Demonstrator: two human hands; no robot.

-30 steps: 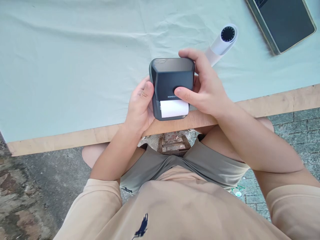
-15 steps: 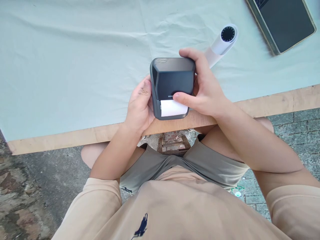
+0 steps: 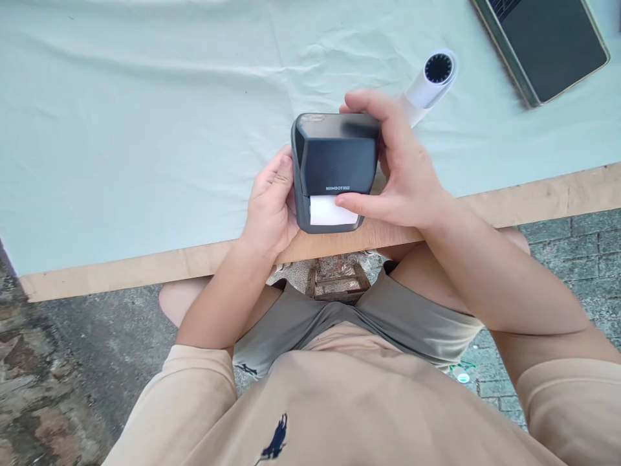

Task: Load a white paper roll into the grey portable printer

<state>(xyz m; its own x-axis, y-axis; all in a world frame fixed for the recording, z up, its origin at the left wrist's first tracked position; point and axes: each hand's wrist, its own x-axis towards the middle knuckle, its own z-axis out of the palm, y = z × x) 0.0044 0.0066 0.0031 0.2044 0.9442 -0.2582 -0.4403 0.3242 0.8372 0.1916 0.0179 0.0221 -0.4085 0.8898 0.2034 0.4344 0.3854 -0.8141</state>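
Observation:
A dark label printer with NIIMBOT lettering is held up over the table's near edge. White label paper comes out of its lower front. My left hand grips the printer's left side, thumb along the edge and the other fingers hidden behind it. On the right side, my right hand is closed around the printer. Its thumb lies on the label paper just under the lettering, and its index finger curls by the top right corner.
A roll of white label paper with a black core lies just beyond my right hand. At the far right rests a smartphone, screen up. Pale cloth covers the table, whose bare wooden edge runs above my lap.
My right thumb has slid down slightly off the lettering onto the paper, so the brand name now shows. My left hand keeps its hold, and the printer stays almost in place.

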